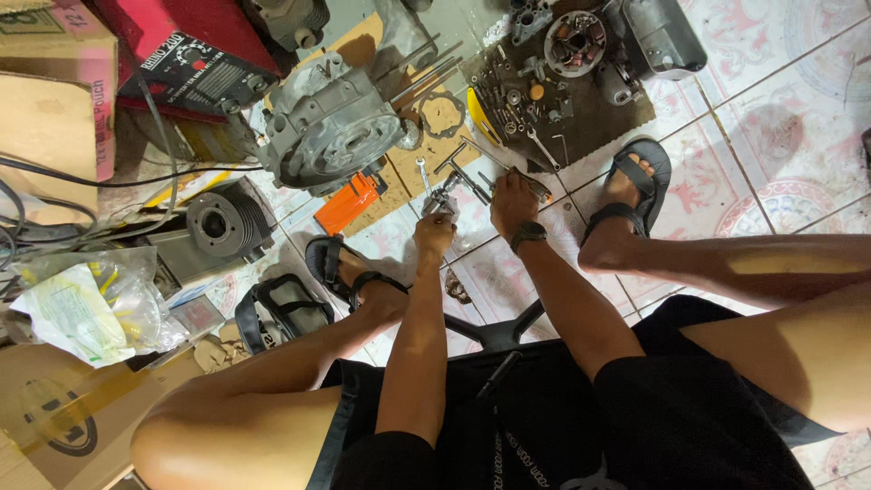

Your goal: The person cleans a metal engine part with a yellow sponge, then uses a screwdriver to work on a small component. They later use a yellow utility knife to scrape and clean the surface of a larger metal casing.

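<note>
I sit low over a tiled floor with my knees apart. My left hand (434, 232) is closed around a small metal part (442, 201) held just above the floor, next to a spanner (423, 171). My right hand (513, 202), a watch on its wrist, grips a metal T-handle tool (464, 175) that reaches over to that part. The two hands are close together, a little in front of my sandalled feet.
A grey engine crankcase (327, 127) with long studs lies ahead on cardboard. Bolts, small tools and a stator (574, 41) cover a dark mat (590, 118). A finned cylinder (222, 222), orange object (349, 201), red machine (181, 45), plastic bag (91, 308) and spare sandal (277, 308) crowd the left.
</note>
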